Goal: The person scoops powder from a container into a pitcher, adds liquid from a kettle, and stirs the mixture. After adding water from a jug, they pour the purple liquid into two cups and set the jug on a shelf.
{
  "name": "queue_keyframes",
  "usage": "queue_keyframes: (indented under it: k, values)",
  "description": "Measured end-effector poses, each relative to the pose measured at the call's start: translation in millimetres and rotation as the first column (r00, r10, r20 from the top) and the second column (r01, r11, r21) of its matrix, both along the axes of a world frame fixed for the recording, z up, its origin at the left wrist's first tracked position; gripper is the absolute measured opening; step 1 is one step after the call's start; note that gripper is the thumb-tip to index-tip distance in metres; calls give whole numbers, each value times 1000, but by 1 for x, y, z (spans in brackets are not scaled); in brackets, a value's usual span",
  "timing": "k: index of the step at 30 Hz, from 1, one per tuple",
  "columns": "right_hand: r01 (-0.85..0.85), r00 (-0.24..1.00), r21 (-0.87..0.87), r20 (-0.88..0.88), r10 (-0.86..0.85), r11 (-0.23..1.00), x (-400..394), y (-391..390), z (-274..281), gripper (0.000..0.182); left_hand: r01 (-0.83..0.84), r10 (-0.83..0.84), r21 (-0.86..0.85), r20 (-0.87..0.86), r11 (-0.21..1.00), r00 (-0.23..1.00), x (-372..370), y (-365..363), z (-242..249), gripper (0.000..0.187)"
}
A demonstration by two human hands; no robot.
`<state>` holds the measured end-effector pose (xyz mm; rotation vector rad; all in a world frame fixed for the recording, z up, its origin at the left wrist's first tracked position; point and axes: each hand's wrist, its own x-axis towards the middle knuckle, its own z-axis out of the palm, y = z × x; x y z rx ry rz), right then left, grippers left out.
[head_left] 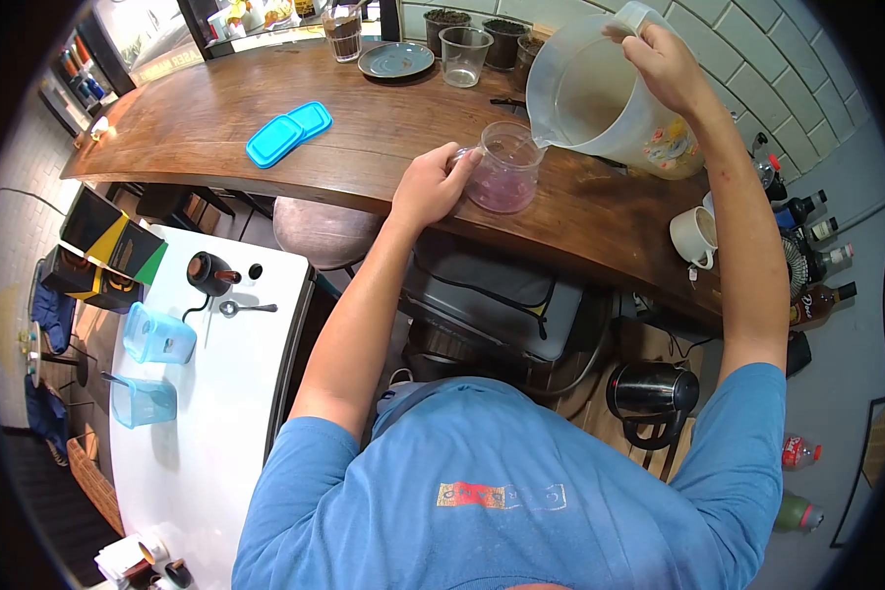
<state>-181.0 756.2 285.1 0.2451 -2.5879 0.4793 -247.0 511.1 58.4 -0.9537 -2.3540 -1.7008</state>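
My left hand (431, 185) is closed around the handle of a clear glass jug (502, 177) on the wooden counter. Pinkish-purple liquid fills much of the jug's lower part. My right hand (659, 67) grips the top handle of a big translucent plastic pitcher (610, 98) with a flower print. The pitcher is tilted, its spout right at the glass jug's rim. I cannot make out a stream between the two.
On the wooden counter (197, 113) lie two blue lids (289, 134); a plate (396, 61), a plastic cup (464, 55) and a white mug (693, 236) also stand there. Bottles (821, 303) line the right. A black kettle (652, 393) sits below; blue containers (157, 334) occupy the white table.
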Motion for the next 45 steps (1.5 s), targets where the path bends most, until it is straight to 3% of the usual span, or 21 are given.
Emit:
queue_keyframes:
  k: [28,45]
  values:
    - [-89,996,-9,-4,89,996,-2,3,-1,36,-12,13,-30,6,999,1000,1,-1,2,45]
    - [13,1000,6,6,-13,1000,4,-5,1,38,2,-2,12,-2,1000,1000,1,0,2,42]
